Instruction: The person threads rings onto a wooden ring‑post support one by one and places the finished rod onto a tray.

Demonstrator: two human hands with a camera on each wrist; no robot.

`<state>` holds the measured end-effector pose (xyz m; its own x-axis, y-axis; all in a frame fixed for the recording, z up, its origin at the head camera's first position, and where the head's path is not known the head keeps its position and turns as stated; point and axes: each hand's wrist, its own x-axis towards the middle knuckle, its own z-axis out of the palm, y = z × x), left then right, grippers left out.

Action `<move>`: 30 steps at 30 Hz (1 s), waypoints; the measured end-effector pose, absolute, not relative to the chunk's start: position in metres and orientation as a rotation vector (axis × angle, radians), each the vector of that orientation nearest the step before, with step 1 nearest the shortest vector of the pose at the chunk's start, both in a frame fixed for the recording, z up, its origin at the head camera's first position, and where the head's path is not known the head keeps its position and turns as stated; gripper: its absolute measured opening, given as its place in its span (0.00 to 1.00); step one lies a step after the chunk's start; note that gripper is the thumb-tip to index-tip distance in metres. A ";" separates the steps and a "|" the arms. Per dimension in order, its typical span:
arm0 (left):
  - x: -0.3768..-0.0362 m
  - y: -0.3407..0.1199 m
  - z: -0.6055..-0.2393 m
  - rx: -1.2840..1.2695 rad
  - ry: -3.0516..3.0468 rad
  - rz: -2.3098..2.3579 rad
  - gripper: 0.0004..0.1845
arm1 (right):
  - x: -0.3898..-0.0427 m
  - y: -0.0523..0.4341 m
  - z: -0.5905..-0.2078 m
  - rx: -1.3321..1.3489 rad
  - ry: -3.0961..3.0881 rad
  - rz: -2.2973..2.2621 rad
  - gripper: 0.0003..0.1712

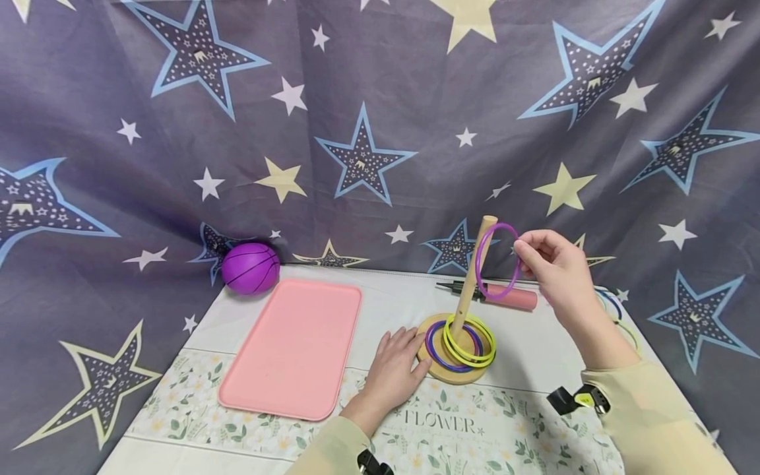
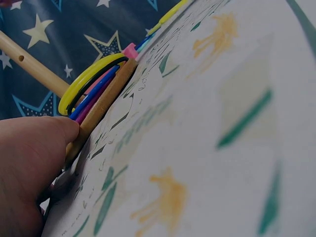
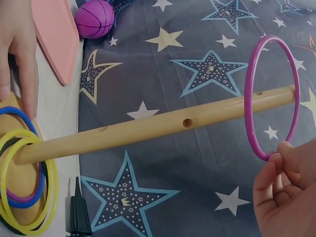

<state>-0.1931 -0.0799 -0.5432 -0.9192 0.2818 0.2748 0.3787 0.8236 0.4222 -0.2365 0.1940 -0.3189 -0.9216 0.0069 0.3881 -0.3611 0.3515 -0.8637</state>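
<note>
- pinching the purple ring at its rim, the right hand holds it up at the top of the wooden peg, thumb and fingertips clamped on the rim's right side.
- right wrist view shows the ring already encircling the peg tip; ring plane sits roughly square to the peg's long axis.
- peg leans slightly off vertical, rising from the round wooden base; the base lies down and left of the grip.
- left hand lies flat on the table, fingers straight, tips pressing the base edge, gripping nothing.
- yellow rings and a blue ring already lie round the peg foot.
- table mat reads "flower"; no other legible writing.
</note>
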 end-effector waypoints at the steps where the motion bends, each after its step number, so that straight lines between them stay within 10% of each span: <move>1: -0.193 -0.080 -0.543 -0.515 -2.802 -0.713 0.30 | -0.237 0.193 -0.319 0.316 -2.292 1.596 0.14; 30: -0.194 -0.080 -0.542 -0.507 -2.808 -0.723 0.30 | -0.252 0.178 -0.317 0.276 -2.062 1.900 0.06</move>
<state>-0.1935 -0.0797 -0.5424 -0.9217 0.2773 0.2711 0.3738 0.8216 0.4304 -0.2516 0.1785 -0.3172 -0.9294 0.0752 0.3615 -0.3541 0.0956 -0.9303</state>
